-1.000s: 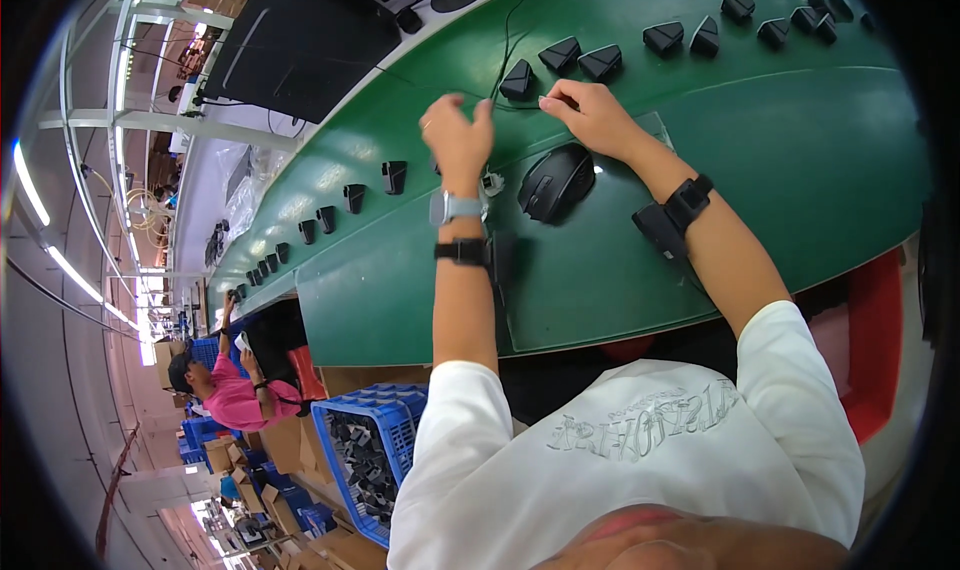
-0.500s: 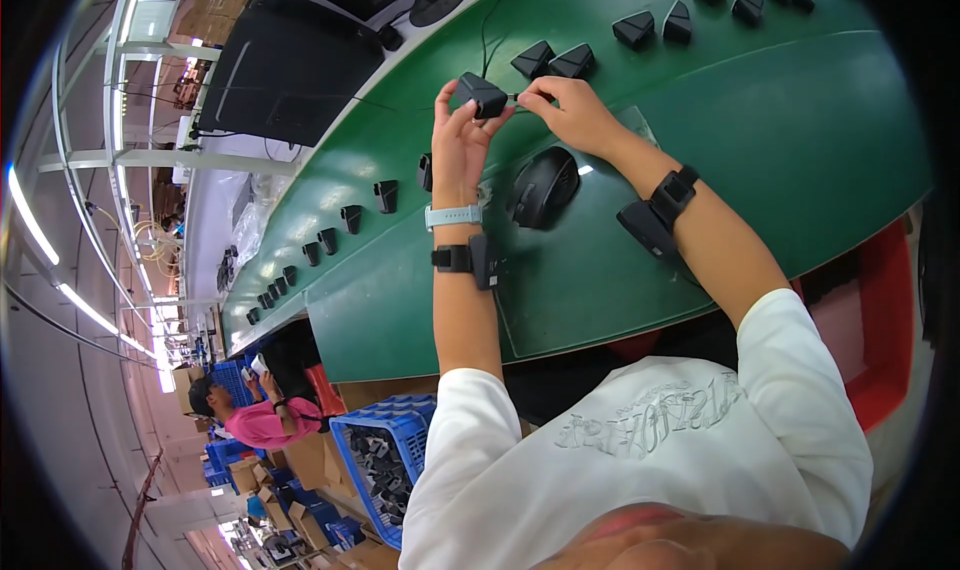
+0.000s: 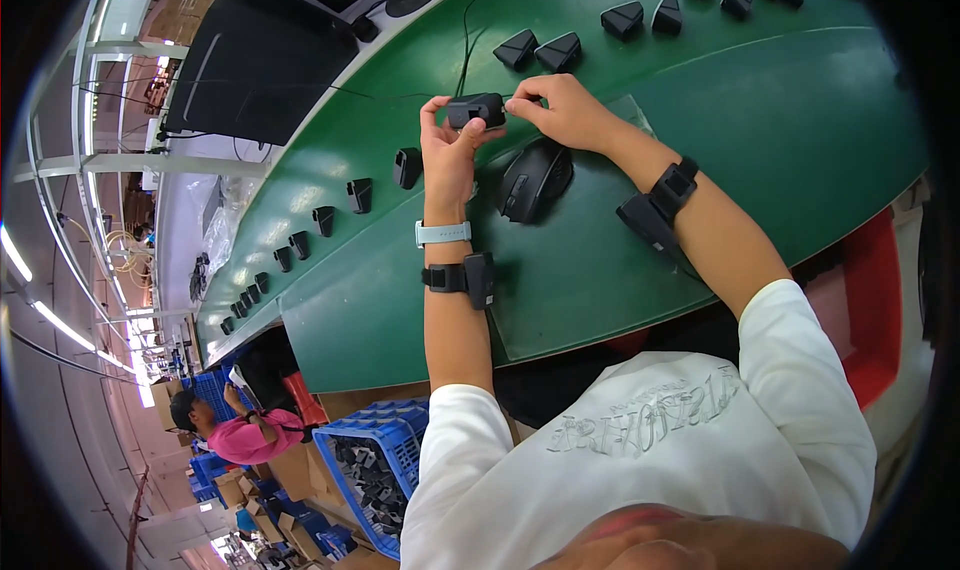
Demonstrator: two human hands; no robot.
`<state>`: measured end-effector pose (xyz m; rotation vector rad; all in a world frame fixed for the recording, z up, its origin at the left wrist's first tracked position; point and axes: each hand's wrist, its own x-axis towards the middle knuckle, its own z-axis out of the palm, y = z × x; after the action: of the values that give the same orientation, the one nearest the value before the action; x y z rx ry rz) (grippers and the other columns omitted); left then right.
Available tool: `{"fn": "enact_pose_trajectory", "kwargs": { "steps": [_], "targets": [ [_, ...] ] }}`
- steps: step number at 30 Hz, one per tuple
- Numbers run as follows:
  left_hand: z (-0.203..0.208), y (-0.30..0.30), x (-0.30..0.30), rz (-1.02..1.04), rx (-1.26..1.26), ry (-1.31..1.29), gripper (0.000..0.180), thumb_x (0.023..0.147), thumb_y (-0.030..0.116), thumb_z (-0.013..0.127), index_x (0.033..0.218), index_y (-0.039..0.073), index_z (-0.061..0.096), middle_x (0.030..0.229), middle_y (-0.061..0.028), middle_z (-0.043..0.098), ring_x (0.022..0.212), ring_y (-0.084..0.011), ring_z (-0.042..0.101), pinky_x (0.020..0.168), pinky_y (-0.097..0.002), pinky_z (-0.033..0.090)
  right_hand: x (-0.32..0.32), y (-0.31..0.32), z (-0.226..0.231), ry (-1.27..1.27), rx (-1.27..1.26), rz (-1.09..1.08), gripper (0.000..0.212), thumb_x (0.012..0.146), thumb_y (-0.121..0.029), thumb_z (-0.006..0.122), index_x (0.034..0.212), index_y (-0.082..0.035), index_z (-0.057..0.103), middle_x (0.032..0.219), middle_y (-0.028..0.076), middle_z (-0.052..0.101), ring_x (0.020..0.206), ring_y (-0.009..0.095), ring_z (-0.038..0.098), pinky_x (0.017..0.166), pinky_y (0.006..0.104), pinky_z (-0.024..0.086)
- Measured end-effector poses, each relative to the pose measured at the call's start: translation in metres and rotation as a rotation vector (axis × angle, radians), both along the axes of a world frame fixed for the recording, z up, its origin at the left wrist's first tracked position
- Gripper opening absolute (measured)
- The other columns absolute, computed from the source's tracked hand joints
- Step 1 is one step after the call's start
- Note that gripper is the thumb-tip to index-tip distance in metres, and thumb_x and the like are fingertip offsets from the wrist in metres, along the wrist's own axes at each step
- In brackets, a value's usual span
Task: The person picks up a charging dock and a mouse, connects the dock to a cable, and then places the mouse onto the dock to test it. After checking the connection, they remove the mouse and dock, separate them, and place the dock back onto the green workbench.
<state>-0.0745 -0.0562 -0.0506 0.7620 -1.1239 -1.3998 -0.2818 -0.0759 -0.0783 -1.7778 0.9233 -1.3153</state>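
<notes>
My left hand [image 3: 448,165] is closed around a small black wedge-shaped plastic device [image 3: 477,110], held above the green table. Thumb and fingers grip it at its sides. My right hand [image 3: 565,112] pinches a cable plug at the right end of that device; the fingers mostly cover the plug, so how far in it sits cannot be seen. A thin black cable [image 3: 468,35] comes down from the back of the table behind the device. Below the hands lies a black computer mouse [image 3: 536,180]. Two similar black devices [image 3: 558,52] stand just beyond my right hand.
The green tabletop [image 3: 360,320] carries a row of black devices [image 3: 360,195] on the left and several more [image 3: 668,15] at the far right. A dark monitor [image 3: 270,65] stands at the back left. A blue crate [image 3: 400,440] of black parts, a red bin [image 3: 875,310] and a person in pink [image 3: 250,435] are nearby.
The device has turned in my left hand, showing another face. My right fingers have come closer to its end with the plug. The whole view has shifted slightly.
</notes>
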Motion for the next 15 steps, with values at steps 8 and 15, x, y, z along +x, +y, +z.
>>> {"fn": "enact_pose_trajectory", "kwargs": {
  "steps": [8,15],
  "targets": [
    [-0.008,0.003,-0.001,0.11,-0.061,-0.183,0.054,0.085,-0.004,0.078,0.123,0.002,0.04,0.103,-0.0193,0.068,0.078,-0.0257,0.072,0.071,-0.0355,0.061,-0.002,0.0,0.002,0.117,0.082,0.021,0.027,0.098,-0.025,0.066,0.094,0.002,0.07,0.08,0.01,0.069,0.075,0.017,0.06,0.071,0.0326,0.047],
    [-0.009,0.004,0.006,0.015,-0.042,-0.245,0.055,0.082,0.001,0.082,0.122,0.006,0.043,0.105,-0.0111,0.065,0.075,-0.016,0.066,0.065,-0.0287,0.056,0.001,-0.002,-0.003,0.071,0.06,0.073,0.026,0.096,-0.024,0.067,0.093,0.002,0.07,0.077,0.012,0.068,0.071,0.02,0.059,0.069,0.0345,0.046]
  ]
}}
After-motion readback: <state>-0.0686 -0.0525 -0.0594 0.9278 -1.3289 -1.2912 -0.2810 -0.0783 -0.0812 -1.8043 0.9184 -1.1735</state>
